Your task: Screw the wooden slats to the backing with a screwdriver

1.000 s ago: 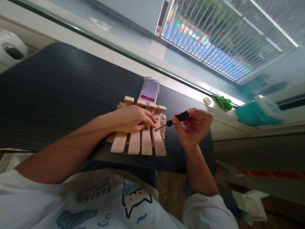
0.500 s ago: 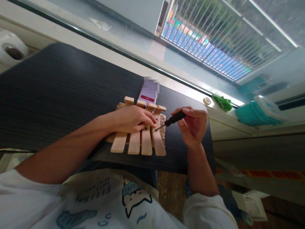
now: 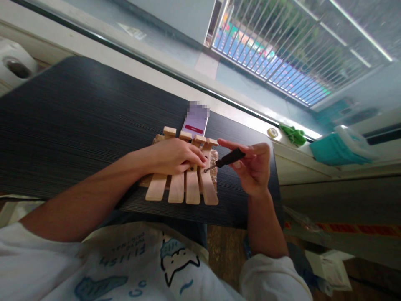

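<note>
A small wooden piece made of several pale slats [image 3: 183, 188] lies on the dark table [image 3: 78, 121] near its front right edge. My left hand [image 3: 173, 156] lies across the slats, fingers curled and pressing them down. My right hand [image 3: 252, 165] pinches the black handle of a small screwdriver [image 3: 224, 160]. The screwdriver's metal tip touches the side of the rightmost slat, just beyond my left fingertips.
A phone [image 3: 196, 121] with a lit screen lies behind the slats. A white paper roll [image 3: 14, 65] sits at the far left. On the window ledge are a green cloth [image 3: 293, 134], a small round object [image 3: 272, 133] and a teal container [image 3: 338, 148]. Papers lie on the floor [image 3: 328, 267].
My right hand's fingers have shifted along the screwdriver handle, the forefinger now stretched forward over it. The tip stays on the slat. My left hand has not moved.
</note>
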The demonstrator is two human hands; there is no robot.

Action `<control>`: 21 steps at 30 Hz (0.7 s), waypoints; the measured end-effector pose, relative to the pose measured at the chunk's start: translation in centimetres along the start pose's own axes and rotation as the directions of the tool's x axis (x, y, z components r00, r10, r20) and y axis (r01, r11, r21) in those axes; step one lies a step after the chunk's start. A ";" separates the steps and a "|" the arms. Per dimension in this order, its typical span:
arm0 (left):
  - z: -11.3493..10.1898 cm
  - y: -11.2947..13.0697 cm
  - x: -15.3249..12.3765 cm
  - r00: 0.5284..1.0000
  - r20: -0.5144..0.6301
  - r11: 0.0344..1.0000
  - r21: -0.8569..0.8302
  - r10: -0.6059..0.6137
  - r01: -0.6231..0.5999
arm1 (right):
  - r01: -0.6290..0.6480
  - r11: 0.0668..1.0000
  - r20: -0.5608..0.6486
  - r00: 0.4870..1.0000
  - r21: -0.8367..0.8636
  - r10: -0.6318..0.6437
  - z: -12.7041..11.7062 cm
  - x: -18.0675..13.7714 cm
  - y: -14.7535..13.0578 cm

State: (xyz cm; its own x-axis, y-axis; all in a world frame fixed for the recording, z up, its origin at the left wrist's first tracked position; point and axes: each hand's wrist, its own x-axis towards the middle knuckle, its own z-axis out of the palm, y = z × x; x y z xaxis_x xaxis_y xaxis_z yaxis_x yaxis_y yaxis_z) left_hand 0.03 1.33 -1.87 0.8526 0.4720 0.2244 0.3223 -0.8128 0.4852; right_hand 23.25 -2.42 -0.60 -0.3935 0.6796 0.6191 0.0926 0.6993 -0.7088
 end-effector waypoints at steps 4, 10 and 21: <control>-0.1 0.2 0.0 1.000 0.012 1.000 0.003 -0.021 0.021 | 0.002 0.998 -0.014 1.000 -0.059 -0.003 0.0 0.0 0.1; -0.2 0.3 0.1 0.999 0.020 1.000 0.003 -0.026 0.026 | 0.038 0.999 0.000 0.999 -0.020 -0.038 -0.1 0.1 0.4; -0.1 0.2 0.0 1.000 0.011 1.000 0.011 -0.009 0.008 | 0.008 1.000 -0.130 0.991 -0.011 -0.009 0.0 -0.1 0.6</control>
State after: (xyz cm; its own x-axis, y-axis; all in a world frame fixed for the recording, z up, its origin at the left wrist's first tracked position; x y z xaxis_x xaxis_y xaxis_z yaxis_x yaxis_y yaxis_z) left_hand 0.08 1.22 -1.73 0.8541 0.4753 0.2112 0.3339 -0.8124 0.4780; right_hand 23.31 -2.06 -1.12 -0.2720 0.6960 0.6645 0.0992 0.7071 -0.7001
